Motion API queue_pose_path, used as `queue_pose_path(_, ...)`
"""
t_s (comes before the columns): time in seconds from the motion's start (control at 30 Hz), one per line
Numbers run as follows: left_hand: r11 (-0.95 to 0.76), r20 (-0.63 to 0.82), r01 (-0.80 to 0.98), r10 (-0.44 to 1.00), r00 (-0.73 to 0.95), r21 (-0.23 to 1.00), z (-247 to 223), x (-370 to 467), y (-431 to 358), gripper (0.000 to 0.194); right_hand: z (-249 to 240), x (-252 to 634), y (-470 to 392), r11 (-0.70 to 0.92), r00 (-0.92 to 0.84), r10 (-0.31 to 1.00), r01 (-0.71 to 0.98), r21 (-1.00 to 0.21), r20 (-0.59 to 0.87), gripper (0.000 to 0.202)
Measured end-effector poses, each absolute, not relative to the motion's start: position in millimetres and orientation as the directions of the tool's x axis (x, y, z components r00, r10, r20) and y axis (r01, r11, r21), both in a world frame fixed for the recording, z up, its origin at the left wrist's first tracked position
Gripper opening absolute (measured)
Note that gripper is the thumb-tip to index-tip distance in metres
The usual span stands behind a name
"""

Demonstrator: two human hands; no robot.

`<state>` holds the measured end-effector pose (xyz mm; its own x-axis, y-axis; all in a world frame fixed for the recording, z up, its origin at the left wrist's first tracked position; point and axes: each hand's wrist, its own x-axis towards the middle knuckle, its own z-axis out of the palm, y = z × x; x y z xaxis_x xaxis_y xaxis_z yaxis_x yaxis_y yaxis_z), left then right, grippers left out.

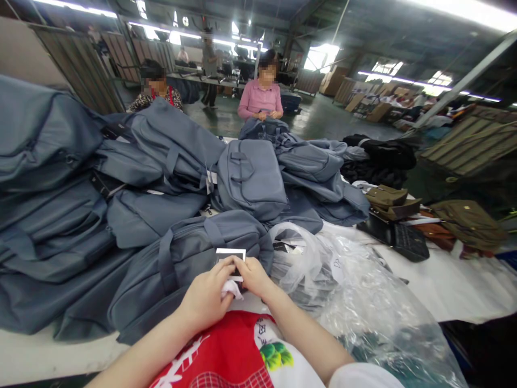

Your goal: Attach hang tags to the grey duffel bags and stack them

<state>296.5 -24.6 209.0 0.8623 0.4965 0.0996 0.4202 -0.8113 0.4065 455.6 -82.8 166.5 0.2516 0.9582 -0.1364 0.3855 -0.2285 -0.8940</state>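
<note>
In front of the red-and-white apron, both hands meet at a small black card with a white border [231,255]. My left hand [205,296] is closed, its fingertips at the card's near left side, with a crumpled white cloth or tissue [231,289] tucked in its palm. My right hand [255,276] is closed on the card's right edge; its fingers partly cover the card. Just beyond lies a blue-grey bag with handles [194,242]. To the right of my right hand is clear plastic wrapping [363,285], bunched on the white table [456,285].
Blue-grey bags pile up on the left [48,215], with another bag [252,172] at the centre. Black and olive bags [468,218] lie at the right. A person in a pink shirt [260,99] handles a bag across the table; another person [155,91] is behind the pile.
</note>
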Motion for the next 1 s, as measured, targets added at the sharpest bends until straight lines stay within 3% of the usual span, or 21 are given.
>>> queue_pose_path(0.1, -0.731, 0.253, 0.432, 0.621, 0.741, 0.528, 215.6, 290.6, -20.7, 0.048, 169.9, 459.0, -85.2, -0.150, 0.181, 0.983, 0.635, -0.757, -0.043, 0.043)
queue_pose_path(0.2, -0.675, 0.269, 0.436, 0.678, 0.684, 0.595, 212.2, 294.7, -21.3, 0.055, 173.0, 449.4, -83.7, -0.025, -0.001, 0.999, 0.673, -0.739, -0.035, 0.032)
queue_pose_path(0.27, -0.646, 0.201, 0.445, 0.679, 0.706, 0.620, 204.1, 299.5, -21.6, 0.049, 173.3, 439.1, -80.9, -0.022, -0.028, 0.999, 0.571, -0.821, -0.046, 0.026)
queue_pose_path(0.37, -0.533, 0.077, 0.528, 0.748, 0.659, 0.661, 192.7, 298.8, -13.5, 0.037, 173.1, 430.3, -78.4, -0.121, -0.016, 0.991, 0.338, -0.933, -0.134, 0.034)
queue_pose_path(0.5, -0.347, -0.054, 0.569, 0.819, 0.571, 0.746, 191.9, 273.8, 12.0, 0.023, 177.4, 441.3, -81.1, -0.264, -0.191, 0.948, -0.033, -0.964, -0.253, 0.038)
queue_pose_path(0.57, -0.251, -0.122, 0.566, 0.833, 0.539, 0.786, 195.8, 255.3, 22.4, 0.024, 182.4, 451.3, -81.2, -0.300, -0.256, 0.928, -0.084, -0.950, -0.271, 0.036)
queue_pose_path(0.63, -0.161, -0.218, 0.550, 0.799, 0.560, 0.820, 200.5, 237.1, 26.6, 0.029, 188.0, 458.4, -77.8, -0.297, -0.331, 0.903, -0.024, -0.955, -0.272, 0.033)
queue_pose_path(0.77, -0.041, -0.374, 0.493, 0.599, 0.708, 0.869, 208.4, 207.7, 17.1, 0.045, 195.5, 452.3, -60.8, -0.285, -0.414, 0.870, 0.019, -0.958, -0.267, 0.031)
queue_pose_path(0.87, 0.004, -0.399, 0.469, 0.533, 0.746, 0.883, 210.6, 191.5, 2.9, 0.044, 194.8, 432.7, -45.6, -0.283, -0.332, 0.913, -0.096, -0.954, -0.238, 0.031)
queue_pose_path(1.0, 0.035, -0.349, 0.411, 0.598, 0.722, 0.911, 210.0, 172.3, -15.6, 0.035, 191.3, 402.0, -32.9, -0.361, -0.372, 0.903, -0.384, -0.850, -0.216, 0.032)
